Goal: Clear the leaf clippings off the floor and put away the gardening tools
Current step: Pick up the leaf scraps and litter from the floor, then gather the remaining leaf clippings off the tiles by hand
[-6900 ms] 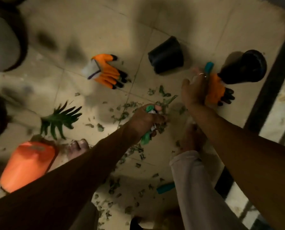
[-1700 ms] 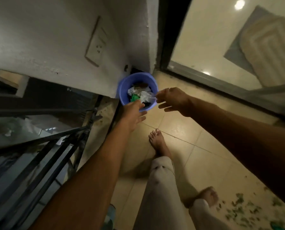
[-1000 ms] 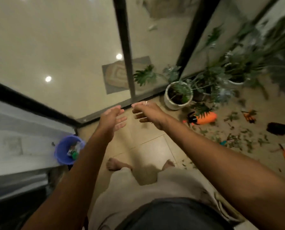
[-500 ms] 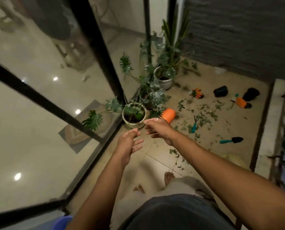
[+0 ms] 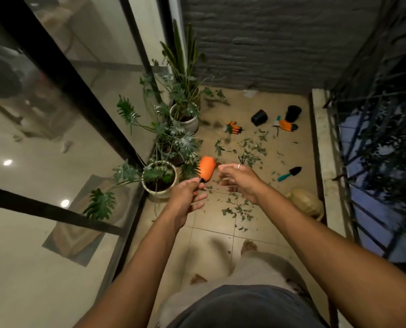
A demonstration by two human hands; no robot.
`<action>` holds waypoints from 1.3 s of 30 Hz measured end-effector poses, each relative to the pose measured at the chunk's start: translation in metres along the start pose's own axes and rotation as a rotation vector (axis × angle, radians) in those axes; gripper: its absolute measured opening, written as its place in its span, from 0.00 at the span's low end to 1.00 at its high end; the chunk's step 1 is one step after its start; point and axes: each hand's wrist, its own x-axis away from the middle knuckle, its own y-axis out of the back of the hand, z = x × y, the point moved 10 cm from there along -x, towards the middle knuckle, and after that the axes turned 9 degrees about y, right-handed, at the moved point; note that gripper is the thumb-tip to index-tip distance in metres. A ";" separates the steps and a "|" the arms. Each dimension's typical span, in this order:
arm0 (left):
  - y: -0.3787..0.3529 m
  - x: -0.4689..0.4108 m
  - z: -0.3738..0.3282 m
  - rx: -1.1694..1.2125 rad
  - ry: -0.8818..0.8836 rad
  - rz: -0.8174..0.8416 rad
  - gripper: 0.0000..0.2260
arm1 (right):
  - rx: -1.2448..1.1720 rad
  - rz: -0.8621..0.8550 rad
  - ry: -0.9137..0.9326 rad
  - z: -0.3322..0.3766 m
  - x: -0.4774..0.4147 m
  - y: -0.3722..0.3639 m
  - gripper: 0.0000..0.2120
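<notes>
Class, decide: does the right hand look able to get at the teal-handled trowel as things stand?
Likely yes, after a step and a bend: the right hand is empty, and only leaf clippings lie on the floor before the trowel.

Left hand [image 5: 185, 197] partly hides the black tip of the orange bottle [image 5: 207, 168]

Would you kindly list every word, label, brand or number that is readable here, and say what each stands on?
None can be read. The orange bottle, the trowel and the white plant pot show no legible print. Any marking on them is too small or blurred to tell.
</notes>
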 end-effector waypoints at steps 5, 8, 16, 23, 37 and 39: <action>-0.018 -0.009 -0.001 -0.055 0.014 0.030 0.08 | 0.000 -0.053 0.015 0.009 0.005 0.023 0.07; -0.041 -0.016 -0.012 -0.072 0.005 0.060 0.09 | -0.024 -0.086 0.030 0.021 -0.002 0.045 0.07; -0.120 -0.048 -0.023 -0.054 0.021 0.051 0.07 | 0.040 -0.093 0.031 0.043 -0.033 0.124 0.10; -0.169 -0.116 0.022 -0.102 0.112 -0.013 0.07 | 0.083 -0.075 -0.104 -0.032 -0.080 0.172 0.08; -0.130 -0.477 0.319 -0.314 0.364 -0.013 0.05 | 0.201 -0.192 -0.298 -0.463 -0.269 0.224 0.11; -0.124 -0.532 0.354 -0.375 0.353 0.022 0.05 | 0.317 -0.127 -0.287 -0.517 -0.303 0.217 0.14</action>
